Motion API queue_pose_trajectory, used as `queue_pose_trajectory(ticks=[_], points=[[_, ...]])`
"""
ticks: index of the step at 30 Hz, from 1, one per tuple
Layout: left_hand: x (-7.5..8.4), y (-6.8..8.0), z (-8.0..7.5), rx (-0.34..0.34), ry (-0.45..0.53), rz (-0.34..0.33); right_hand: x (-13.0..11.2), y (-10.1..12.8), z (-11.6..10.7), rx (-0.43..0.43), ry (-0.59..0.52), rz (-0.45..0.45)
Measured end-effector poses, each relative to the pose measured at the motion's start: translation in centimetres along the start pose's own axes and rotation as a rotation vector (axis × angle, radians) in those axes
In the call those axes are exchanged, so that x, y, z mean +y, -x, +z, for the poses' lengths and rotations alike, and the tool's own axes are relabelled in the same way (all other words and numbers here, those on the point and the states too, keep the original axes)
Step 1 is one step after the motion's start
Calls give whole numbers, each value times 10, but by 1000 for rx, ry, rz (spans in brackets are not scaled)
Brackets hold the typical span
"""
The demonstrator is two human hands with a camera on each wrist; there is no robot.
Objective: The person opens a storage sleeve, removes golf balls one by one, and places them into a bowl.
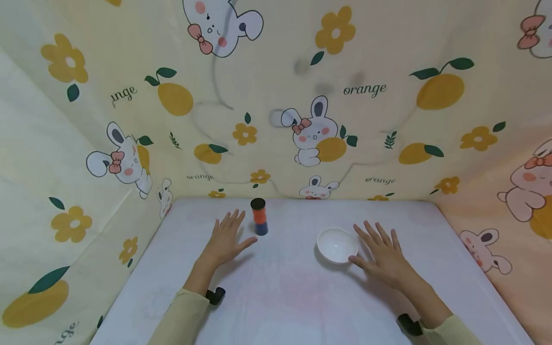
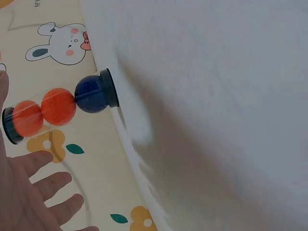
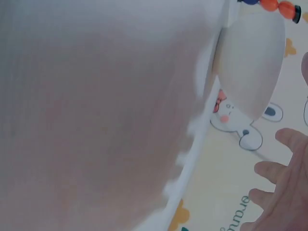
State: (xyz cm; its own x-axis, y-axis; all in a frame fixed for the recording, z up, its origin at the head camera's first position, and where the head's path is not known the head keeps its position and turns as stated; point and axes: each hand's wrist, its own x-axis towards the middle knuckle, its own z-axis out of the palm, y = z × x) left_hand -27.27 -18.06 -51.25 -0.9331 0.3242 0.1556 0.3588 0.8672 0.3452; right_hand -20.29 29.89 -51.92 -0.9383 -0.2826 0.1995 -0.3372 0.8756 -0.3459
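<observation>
A clear tube [image 1: 259,217] with black caps stands upright near the back of the white table [image 1: 284,297]; it holds two orange balls [image 2: 44,109] above a dark blue ball [image 2: 90,95]. A white bowl [image 1: 337,245] sits right of centre, empty as far as I can see, and also fills the top of the right wrist view [image 3: 250,62]. My left hand [image 1: 225,238] lies flat on the table just left of the tube, fingers spread, holding nothing. Flat beside the bowl's right rim lies my right hand [image 1: 384,254], its thumb close to the bowl.
Cloth walls printed with rabbits, oranges and flowers [image 1: 310,134] enclose the table at the back and both sides. A black wrist mount [image 1: 214,295] sits on each forearm.
</observation>
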Motion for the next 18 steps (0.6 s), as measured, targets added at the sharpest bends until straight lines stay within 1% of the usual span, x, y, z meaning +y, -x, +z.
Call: queue_pose_trajectory(ticks=[4,8,14,18], points=[[0,-7,7,-22,27,-13,-6,1,3,-4,-5,-22],[-2,-16,13,-25,30,-14,-10,-1,7,7,-9,-40],[-2,-27,19,-42,53,-9,-19,-2,11,6,-32,-53],[-1,-33,21,-57,84,-32,-24,-5,13,12,-36,-65]])
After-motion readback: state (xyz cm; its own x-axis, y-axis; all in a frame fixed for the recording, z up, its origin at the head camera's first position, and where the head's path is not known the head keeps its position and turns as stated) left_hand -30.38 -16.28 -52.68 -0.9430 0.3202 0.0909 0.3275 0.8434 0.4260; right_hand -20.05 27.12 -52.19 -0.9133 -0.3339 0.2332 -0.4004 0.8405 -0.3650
